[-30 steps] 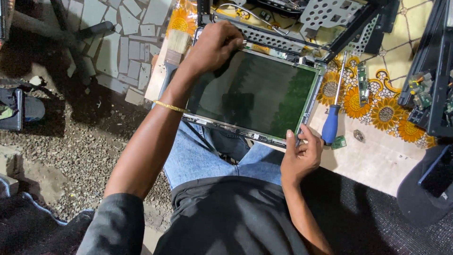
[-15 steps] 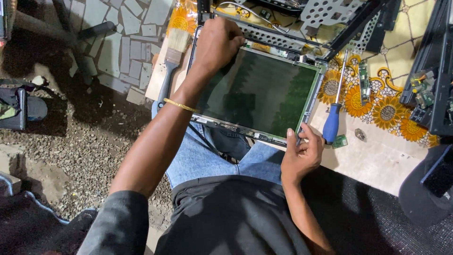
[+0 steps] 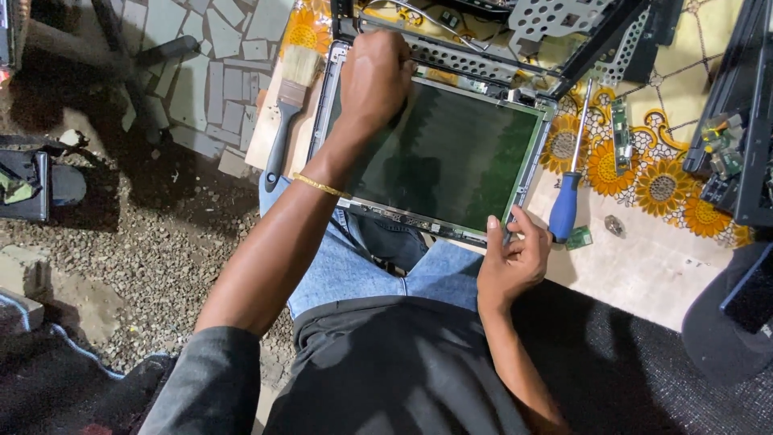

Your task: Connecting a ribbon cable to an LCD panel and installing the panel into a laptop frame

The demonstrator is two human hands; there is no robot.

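Bare rectangular display panel with dark greenish glass and thin metal frame [image 3: 451, 161] sits centre frame, tilted, lying over the edge of a table covered in a cream cloth with orange sunflower print [image 3: 644, 250] and over the person's lap in blue jeans [image 3: 362, 266]. Left hand [image 3: 374, 76] at upper centre, fingers curled down over the panel's top left corner, gripping the frame there; thin gold bracelet [image 3: 320, 185] on that wrist. Right hand [image 3: 515, 258] at lower right of the panel, thumb and fingertips pinching the bottom right corner of the frame, other fingers folded in. Blue-handled screwdriver with a slim metal shaft [image 3: 566, 201] lies on the cloth just right of the panel, handle near the right hand, not touched. Small green circuit piece [image 3: 578, 238] just beside the handle, small round grey object [image 3: 615, 225] a bit further right. Narrow green circuit strip [image 3: 620, 137] on the cloth, upper right of the panel. Perforated grey metal laptop chassis with black frame [image 3: 555, 24] along the top edge, just above the panel. Paintbrush with pale bristles and black handle [image 3: 290, 105] left of the panel on the table edge. Dark opened laptop body [image 3: 733, 121] at far right. Gravel ground [image 3: 137, 266] at left.
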